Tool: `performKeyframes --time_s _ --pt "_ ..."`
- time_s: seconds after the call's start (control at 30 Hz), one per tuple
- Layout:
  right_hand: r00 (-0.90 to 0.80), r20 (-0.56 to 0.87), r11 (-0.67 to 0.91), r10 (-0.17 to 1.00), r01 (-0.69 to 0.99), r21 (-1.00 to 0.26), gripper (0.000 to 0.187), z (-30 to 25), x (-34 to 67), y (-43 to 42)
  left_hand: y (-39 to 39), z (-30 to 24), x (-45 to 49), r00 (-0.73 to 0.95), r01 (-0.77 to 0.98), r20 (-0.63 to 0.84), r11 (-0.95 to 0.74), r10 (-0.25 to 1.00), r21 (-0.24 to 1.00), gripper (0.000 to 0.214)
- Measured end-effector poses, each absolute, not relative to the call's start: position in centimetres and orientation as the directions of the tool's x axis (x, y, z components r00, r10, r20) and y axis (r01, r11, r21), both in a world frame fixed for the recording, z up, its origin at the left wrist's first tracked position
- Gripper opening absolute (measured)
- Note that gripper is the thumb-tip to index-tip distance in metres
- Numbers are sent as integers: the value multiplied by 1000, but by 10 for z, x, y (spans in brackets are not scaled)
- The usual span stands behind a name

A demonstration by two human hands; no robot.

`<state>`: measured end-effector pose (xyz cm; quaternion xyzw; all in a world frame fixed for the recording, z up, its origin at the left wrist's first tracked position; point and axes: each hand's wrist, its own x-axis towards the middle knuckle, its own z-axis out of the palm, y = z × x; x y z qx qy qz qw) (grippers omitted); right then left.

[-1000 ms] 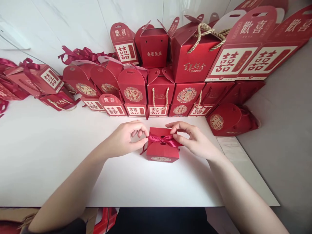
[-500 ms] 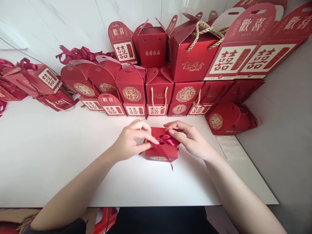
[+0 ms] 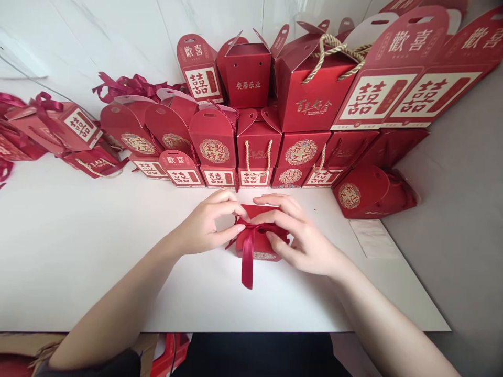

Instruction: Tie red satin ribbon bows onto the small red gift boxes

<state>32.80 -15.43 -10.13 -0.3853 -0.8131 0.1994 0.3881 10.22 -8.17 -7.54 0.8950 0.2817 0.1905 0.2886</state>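
Observation:
A small red gift box [image 3: 263, 210] with a patterned round emblem stands on the white table in front of me. Across its top runs a dark red satin ribbon [image 3: 247, 262], one tail hanging down over the front. At the left of the knot, the thumb and index finger of my left hand [image 3: 206, 222] are closed on the ribbon. From the right, my right hand [image 3: 302, 235] curls over the box, its index fingertip at the knot and its thumb lower, with the ribbon between them. The fingers hide the right part of the bow.
Stacked red gift boxes [image 3: 302, 152] line the back wall, some with rope handles. Ribbon-tied boxes [image 3: 80, 125] lie at the far left, and another red box [image 3: 363, 193] rests at the right by the grey wall. The white table [image 3: 78, 251] ends near my body.
My right hand has moved left and over the knot. The ribbon tail now hangs further left and flatter over the front. My left fingers have drawn back slightly left.

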Motion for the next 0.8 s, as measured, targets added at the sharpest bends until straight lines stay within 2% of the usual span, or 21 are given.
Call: performKeyframes --time_s 0.2,0.3,0.5,0.6,0.7,0.8 --pt "-402 470 618 786 547 -565 21 -105 317 -155 -83 -80 106 768 412 123 -631 629 657 21" --pt "-425 454 622 783 523 -583 19 -104 322 -154 -84 -83 107 763 414 107 -609 638 677 11" --pt "-501 344 564 794 399 -723 24 -97 342 -153 -84 -83 107 736 431 97 -574 670 696 6" --pt "-516 282 476 809 293 -829 24 -95 349 -152 -83 -81 105 750 429 94 -590 654 684 7" --pt "-389 223 317 894 198 -928 19 -99 351 -148 -83 -82 107 740 401 137 -596 658 696 9" --pt "-263 155 207 952 184 -961 20 -106 349 -142 -90 -89 115 636 403 222 -563 739 721 15"
